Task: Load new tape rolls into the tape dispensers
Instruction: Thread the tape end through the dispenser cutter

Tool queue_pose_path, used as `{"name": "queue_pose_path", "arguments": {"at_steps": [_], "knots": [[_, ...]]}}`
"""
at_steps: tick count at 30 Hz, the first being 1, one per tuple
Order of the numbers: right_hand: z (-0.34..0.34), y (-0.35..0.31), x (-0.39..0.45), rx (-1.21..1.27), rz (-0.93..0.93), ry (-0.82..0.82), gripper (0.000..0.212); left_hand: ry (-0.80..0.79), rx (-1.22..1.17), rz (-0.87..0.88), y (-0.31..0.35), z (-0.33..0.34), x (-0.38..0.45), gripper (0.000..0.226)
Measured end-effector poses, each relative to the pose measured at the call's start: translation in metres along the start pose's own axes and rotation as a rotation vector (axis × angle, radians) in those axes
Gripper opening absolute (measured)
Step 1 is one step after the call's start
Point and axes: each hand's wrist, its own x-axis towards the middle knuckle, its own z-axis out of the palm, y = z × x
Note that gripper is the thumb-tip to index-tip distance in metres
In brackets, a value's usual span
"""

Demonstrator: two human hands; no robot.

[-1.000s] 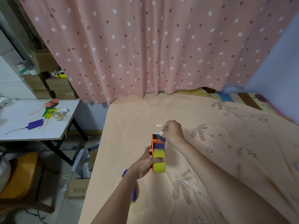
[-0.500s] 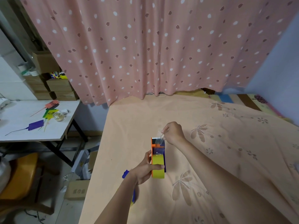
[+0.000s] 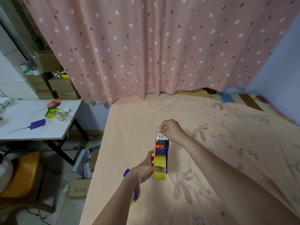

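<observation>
Over the peach flowered bedsheet (image 3: 211,159), the left hand (image 3: 146,172) is gripping the orange-and-blue plastic tape dispenser (image 3: 160,153) with its yellow roll while the right hand (image 3: 170,129), fingers pinching the clear tape end (image 3: 159,134), is now drawing it higher past the dispenser's front, so threading seems nearly done.

Right hand (image 3: 170,130) lifted tape end (image 3: 159,135) higher above dispenser (image 3: 160,153).

Head-worn camera looks forward and down over the bed (image 3: 211,159).
</observation>
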Motion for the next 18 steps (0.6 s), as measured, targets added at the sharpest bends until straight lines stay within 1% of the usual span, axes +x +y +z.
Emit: {"name": "queue_pose_path", "arguments": {"at_steps": [4, 10, 14, 18], "knots": [[-0.004, 0.008, 0.003, 0.037, 0.025, 0.003, 0.008, -0.013, -0.050, 0.001, 0.000, -0.005, -0.006, 0.089], [-0.004, 0.017, 0.000, 0.142, 0.118, 0.000, 0.011, -0.038, -0.018, -0.014, 0.000, -0.006, -0.010, 0.088], [-0.011, 0.016, 0.002, 0.182, 0.157, 0.030, 0.013, -0.049, 0.031, 0.000, -0.001, -0.005, -0.013, 0.098], [-0.017, 0.013, 0.006, 0.184, 0.161, 0.011, 0.015, -0.073, 0.024, 0.003, -0.002, -0.004, -0.014, 0.098]]}}
